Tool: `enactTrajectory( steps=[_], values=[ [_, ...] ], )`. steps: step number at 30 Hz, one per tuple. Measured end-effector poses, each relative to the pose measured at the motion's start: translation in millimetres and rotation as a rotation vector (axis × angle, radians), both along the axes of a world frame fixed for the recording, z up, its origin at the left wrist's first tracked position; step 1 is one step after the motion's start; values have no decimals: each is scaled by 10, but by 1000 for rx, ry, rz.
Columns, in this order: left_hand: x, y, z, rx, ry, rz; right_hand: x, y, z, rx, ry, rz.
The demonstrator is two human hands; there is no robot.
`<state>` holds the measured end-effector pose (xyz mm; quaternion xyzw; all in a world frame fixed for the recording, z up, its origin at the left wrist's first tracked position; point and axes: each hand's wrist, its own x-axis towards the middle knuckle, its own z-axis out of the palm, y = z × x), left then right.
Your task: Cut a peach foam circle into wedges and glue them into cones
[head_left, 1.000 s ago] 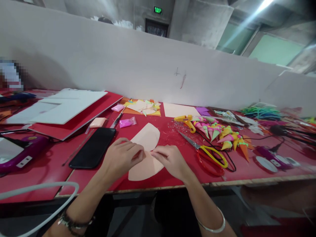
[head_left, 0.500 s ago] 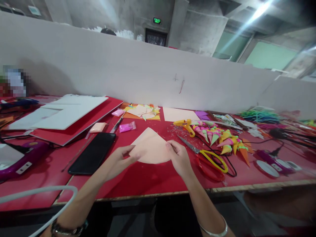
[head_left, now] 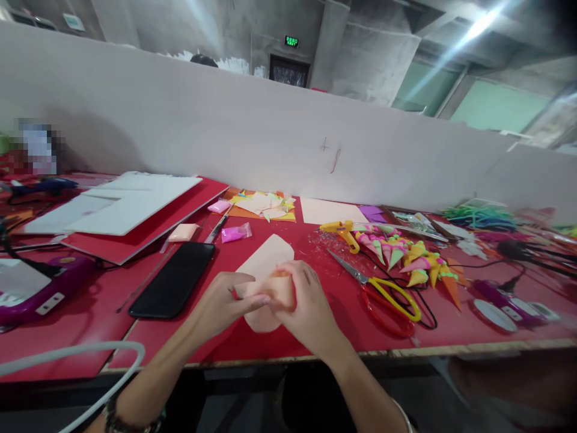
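Note:
Over the red tabletop, a pale peach sheet of paper (head_left: 267, 255) is between my hands, its right side curled over into a roll. My right hand (head_left: 311, 307) wraps round the curled side, fingers bent. On the other side my left hand (head_left: 229, 300) pinches the sheet between thumb and fingers. The fingertips of both hands come close together near the sheet's middle, and part of the paper is hidden behind them. Scissors (head_left: 378, 288) with yellow and red handles lie open to the right of my right hand. A black phone (head_left: 174, 279) lies left of my left hand.
A yellow glue gun (head_left: 342, 231) and several small paper cones (head_left: 410, 258) lie at the right. White boards (head_left: 130, 204) are stacked at the left. Pink clay packet (head_left: 235, 233), paper scraps (head_left: 264, 204) and a peach sheet (head_left: 331, 210) lie toward the grey partition (head_left: 252, 132).
The paper was spread flat as a fan shape between my hands. My right hand has brought its right side inward into a curl, and my hands have come closer together.

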<state>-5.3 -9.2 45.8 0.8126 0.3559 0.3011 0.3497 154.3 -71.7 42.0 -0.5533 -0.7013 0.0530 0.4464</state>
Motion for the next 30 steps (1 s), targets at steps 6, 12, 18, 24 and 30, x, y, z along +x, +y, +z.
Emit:
enactTrajectory(
  steps=[6,12,18,24,30],
  values=[
    [-53,23,-8,-50,-53,10,63,47,-29,-57,215,-147],
    [-154,108,-8,-89,-149,110,208,95,-72,-189,488,-108],
    [-150,207,-49,332,38,367,197,84,-41,-176,533,2],
    [12,78,-94,575,143,276,71,-2,24,-160,636,219],
    [77,-37,-51,201,-4,162,45,-13,0,-187,775,290]
  ],
)
